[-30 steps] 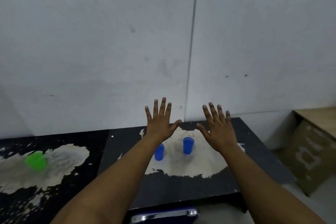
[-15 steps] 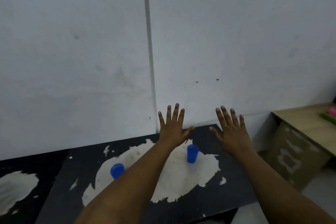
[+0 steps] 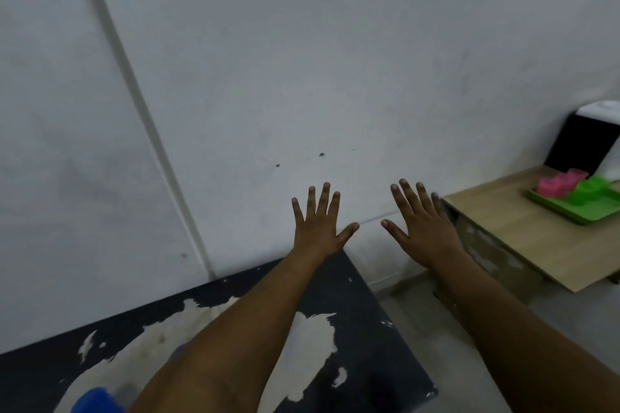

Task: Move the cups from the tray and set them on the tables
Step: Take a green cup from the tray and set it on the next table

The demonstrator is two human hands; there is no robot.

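Note:
Both my hands are raised in front of the white wall with fingers spread and nothing in them: my left hand (image 3: 318,223) above the far edge of the black table (image 3: 372,345), my right hand (image 3: 421,223) over the gap towards the wooden table (image 3: 523,238). A green tray (image 3: 583,209) at the far right of the wooden table holds pink cups (image 3: 558,183) and green cups (image 3: 592,188). One blue cup (image 3: 95,399) stands on the black table at the bottom left. A sliver of a second blue cup (image 3: 176,350) shows beside my left forearm.
The black table has large worn white patches (image 3: 312,345). A grey floor gap (image 3: 419,312) separates the two tables. A black-and-white box (image 3: 585,141) stands against the wall behind the tray.
The view has swung to the right: the blue cups slid to the lower left, the green cup on the left table left the view, and the wooden table with the tray came in.

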